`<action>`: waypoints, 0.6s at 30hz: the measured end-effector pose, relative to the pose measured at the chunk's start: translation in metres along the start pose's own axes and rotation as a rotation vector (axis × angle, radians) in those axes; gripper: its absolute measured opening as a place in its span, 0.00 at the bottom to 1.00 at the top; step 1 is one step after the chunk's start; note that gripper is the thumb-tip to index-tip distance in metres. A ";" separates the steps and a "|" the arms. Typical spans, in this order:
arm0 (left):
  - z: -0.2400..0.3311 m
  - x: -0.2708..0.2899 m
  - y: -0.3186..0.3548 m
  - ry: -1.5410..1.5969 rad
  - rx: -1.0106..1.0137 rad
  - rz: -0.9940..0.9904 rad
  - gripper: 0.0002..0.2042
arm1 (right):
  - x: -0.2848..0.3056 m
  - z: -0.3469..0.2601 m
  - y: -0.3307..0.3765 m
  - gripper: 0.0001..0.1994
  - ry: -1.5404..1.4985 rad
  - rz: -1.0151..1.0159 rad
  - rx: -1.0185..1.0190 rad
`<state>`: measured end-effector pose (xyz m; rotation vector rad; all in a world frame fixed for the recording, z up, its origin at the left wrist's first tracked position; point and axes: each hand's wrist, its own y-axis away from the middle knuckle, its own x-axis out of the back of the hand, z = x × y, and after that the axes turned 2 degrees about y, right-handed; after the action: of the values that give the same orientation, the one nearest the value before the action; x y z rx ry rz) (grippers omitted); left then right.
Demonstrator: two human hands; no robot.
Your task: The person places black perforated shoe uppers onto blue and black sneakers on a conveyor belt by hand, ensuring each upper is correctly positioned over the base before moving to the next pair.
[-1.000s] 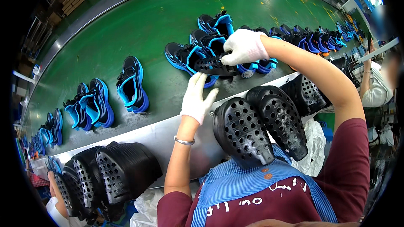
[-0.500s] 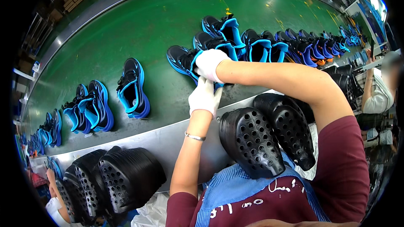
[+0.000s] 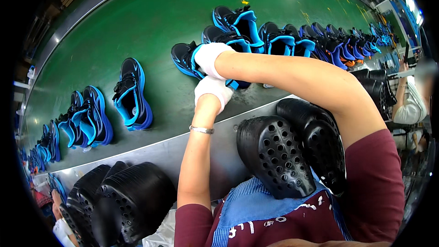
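A black and bright-blue sneaker (image 3: 183, 58) rests on the green surface in front of me, its toe pointing to the far left. My right hand (image 3: 212, 58), in a white glove, is closed on the sneaker at its opening, with the fingertips hidden. Just below it, my left hand (image 3: 213, 92), gloved too, is closed at the heel. That hand and the right wrist cover most of the heel. Beyond my right hand stand more sneakers of the same kind, including one with a wide blue opening (image 3: 247, 26). To the left is a single sneaker (image 3: 131, 93).
Pairs of sneakers (image 3: 86, 119) line the green belt-like surface (image 3: 169, 18) on both sides. A metal ledge (image 3: 224, 148) borders its near edge. Black perforated foot-shaped forms (image 3: 276, 155) sit near my chest, with more forms (image 3: 141, 196) at left. Another person (image 3: 407, 100) is at right.
Both hands and the sneaker have shifted slightly left and away. My left fingers, visible at the heel before, are now tucked in behind it. The sneakers appear further left in view.
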<state>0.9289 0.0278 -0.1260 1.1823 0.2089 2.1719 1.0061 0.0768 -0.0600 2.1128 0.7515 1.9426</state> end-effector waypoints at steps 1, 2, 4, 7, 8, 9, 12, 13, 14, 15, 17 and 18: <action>-0.003 -0.007 -0.004 -0.029 -0.019 0.035 0.18 | 0.000 -0.002 0.002 0.10 -0.023 0.001 -0.023; 0.000 -0.008 -0.006 -0.105 -0.016 0.066 0.19 | -0.001 0.000 0.003 0.11 -0.026 -0.011 -0.021; -0.006 -0.017 -0.008 -0.214 -0.064 0.203 0.21 | 0.001 0.001 0.004 0.11 0.007 -0.032 0.033; 0.021 0.003 0.007 -0.115 0.133 0.075 0.22 | 0.019 0.011 0.025 0.14 -0.021 -0.064 0.065; 0.008 -0.001 0.008 -0.089 0.108 0.141 0.22 | 0.026 0.012 0.034 0.15 0.004 -0.019 0.128; 0.012 0.006 0.018 -0.072 0.072 0.166 0.22 | 0.032 0.024 0.042 0.17 0.025 0.014 0.175; -0.017 0.027 0.042 -0.085 0.046 0.368 0.18 | 0.057 0.056 0.068 0.17 0.084 0.171 0.156; -0.038 0.029 0.048 -0.100 0.032 0.468 0.17 | 0.066 0.063 0.082 0.16 0.135 0.198 0.114; -0.042 0.034 0.056 -0.156 0.069 0.551 0.18 | 0.062 0.082 0.092 0.16 0.049 0.236 0.147; -0.042 0.039 0.061 -0.214 0.104 0.632 0.20 | 0.053 0.101 0.094 0.16 -0.040 0.274 0.178; -0.021 0.048 0.072 -0.385 0.187 0.683 0.28 | 0.030 0.125 0.088 0.16 -0.044 0.283 0.234; -0.015 0.048 0.078 -0.399 0.062 0.744 0.28 | 0.024 0.121 0.088 0.15 -0.173 0.322 0.189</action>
<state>0.8626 -0.0011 -0.0684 1.9174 -0.4016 2.4601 1.1456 0.0375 -0.0147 2.6179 0.6129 1.8602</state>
